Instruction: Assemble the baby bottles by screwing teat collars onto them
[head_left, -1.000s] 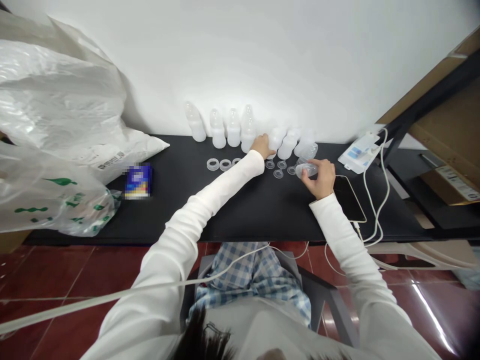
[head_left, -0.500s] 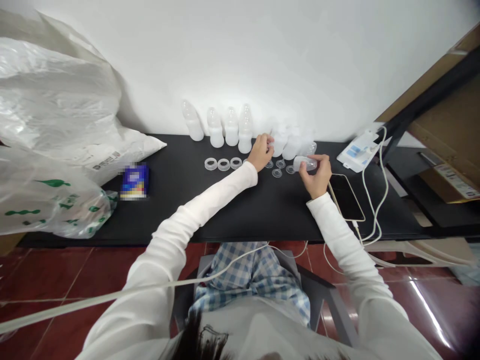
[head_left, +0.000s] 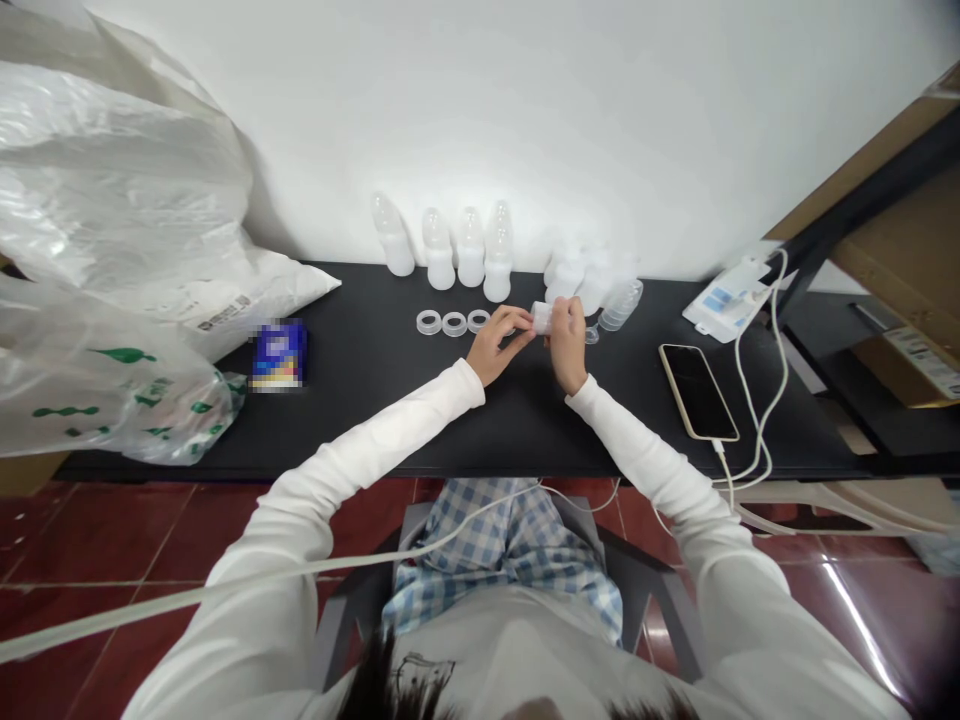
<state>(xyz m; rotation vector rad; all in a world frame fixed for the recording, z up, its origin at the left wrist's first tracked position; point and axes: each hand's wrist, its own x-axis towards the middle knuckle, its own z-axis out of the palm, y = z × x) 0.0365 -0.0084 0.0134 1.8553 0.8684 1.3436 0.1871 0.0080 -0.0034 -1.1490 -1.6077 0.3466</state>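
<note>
One whitish cylinder [head_left: 541, 318] lies clasped in your right hand [head_left: 568, 343], long axis seemingly left to right. Your left hand [head_left: 493, 347] touches its left end; whether gripping, I cannot tell.

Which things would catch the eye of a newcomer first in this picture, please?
Probably the left hand and right hand first, close together over the black table with a small whitish piece between them. Behind them, pale bottles stand near the wall; bulky plastic bags fill the picture's left side.
</note>
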